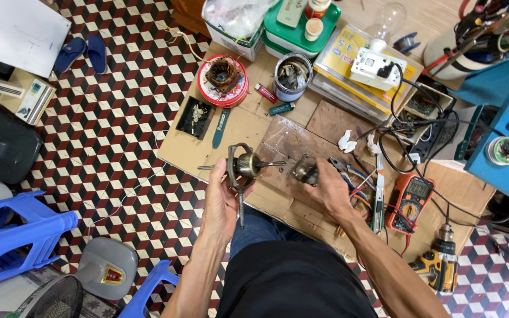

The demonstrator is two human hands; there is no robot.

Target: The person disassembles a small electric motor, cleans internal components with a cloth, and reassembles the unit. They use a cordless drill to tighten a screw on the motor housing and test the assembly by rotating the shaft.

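Note:
My left hand (222,197) grips a small motor rotor (246,165) with a metal bracket around it and a shaft sticking out to both sides. My right hand (328,188) holds a round metal motor part (306,171) just right of the shaft's tip. Both hands hover above a wooden board (293,141) on a sheet of cardboard (192,150). My knees in dark trousers are below them.
A red tin holding a copper-wound stator (223,79), a black tray of small parts (195,116), a metal can (293,76), pliers (343,166), an orange multimeter (410,200), a yellow drill (437,265), a blue stool (16,235) and a fan base (106,268) surround me on the tiled floor.

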